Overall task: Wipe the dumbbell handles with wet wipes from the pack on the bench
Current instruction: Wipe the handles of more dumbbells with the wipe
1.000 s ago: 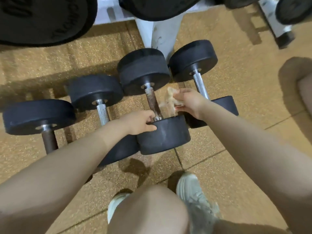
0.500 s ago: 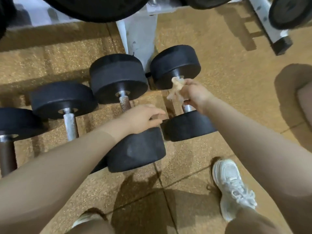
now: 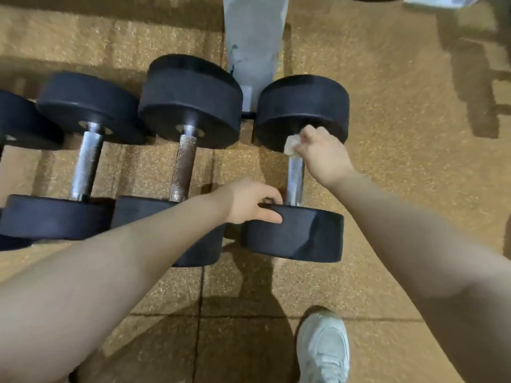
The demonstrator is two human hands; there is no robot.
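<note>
Black dumbbells lie side by side on the floor. On the rightmost dumbbell (image 3: 301,109), my right hand (image 3: 322,154) grips a crumpled pale wet wipe (image 3: 291,145) around the far end of its silver handle (image 3: 294,181). My left hand (image 3: 249,201) grips the top edge of that dumbbell's near weight (image 3: 293,234), thumb in front and fingers curled over behind. To the left lie a dumbbell with a rusty speckled handle (image 3: 184,165) and one with a silver handle (image 3: 84,164). The wipe pack and bench are out of view.
A white metal rack leg (image 3: 253,45) stands just behind the dumbbells. A further dumbbell's weight (image 3: 19,120) shows at the left edge. My white shoe (image 3: 322,348) is on the tan rubber floor tiles (image 3: 401,134). Another rack foot (image 3: 442,1) is at top right.
My right hand with the wipe went from the middle dumbbell to the rightmost handle and closed on its far end. My left hand left the middle dumbbell's weight and took hold of the rightmost one's.
</note>
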